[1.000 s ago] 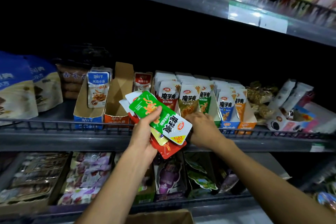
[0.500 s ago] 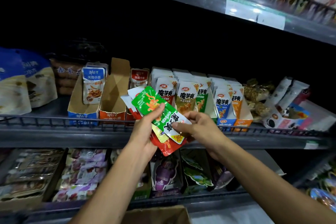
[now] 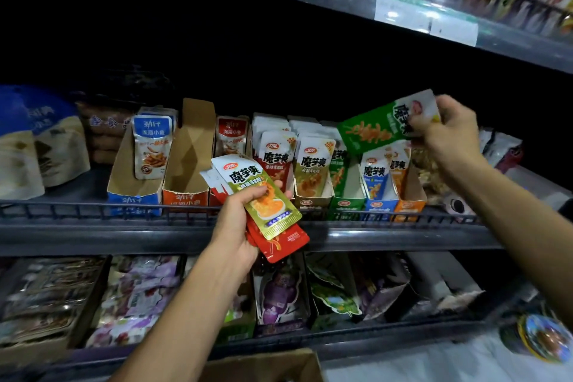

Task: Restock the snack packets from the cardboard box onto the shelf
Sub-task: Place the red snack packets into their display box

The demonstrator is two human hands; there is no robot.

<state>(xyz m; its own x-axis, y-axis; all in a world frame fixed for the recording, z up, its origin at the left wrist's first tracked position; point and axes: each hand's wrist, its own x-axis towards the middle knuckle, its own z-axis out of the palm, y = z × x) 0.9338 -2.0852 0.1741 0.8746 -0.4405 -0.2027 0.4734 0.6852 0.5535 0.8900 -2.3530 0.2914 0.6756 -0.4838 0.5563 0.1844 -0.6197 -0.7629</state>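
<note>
Sorting by flavour looks like the step in hand. The right hand (image 3: 446,130) pinches a green packet (image 3: 375,132) by its end, aloft above the display boxes toward the shelf's (image 3: 93,234) right side; next it likely needs dropping upright into the green box (image 3: 344,203) below. The left hand (image 3: 238,220) grips a fan of packets (image 3: 263,201) at the shelf's front rail, fingers curled round them.

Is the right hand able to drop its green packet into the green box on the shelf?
Probably yes. The right hand holds the green packet just above the green box, and nothing blocks the box's open top.
</note>
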